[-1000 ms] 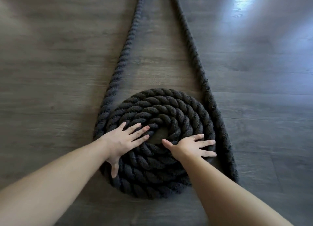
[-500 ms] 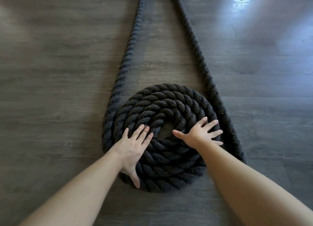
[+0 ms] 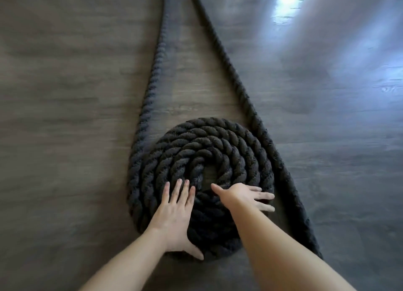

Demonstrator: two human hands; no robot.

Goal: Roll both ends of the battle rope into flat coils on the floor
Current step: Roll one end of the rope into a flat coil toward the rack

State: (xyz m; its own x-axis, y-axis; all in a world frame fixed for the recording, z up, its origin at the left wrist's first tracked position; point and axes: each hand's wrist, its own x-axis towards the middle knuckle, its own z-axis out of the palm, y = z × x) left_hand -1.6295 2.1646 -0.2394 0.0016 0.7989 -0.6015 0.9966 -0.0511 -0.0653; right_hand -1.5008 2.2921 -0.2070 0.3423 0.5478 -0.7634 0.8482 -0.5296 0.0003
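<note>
The near-left turns of the flat coil are being pressed by the left hand, fingers straight and released. The near-right turns are being pressed by the right hand, fingers spread flat, nothing grasped. The coil is being supported by the grey wood floor. Two strands of the battle rope are being led away toward the far edge.

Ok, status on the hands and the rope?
Left hand and right hand both flat, pressing the coil. Second strand lies loose along its right side. Nothing on the floor in the way.
</note>
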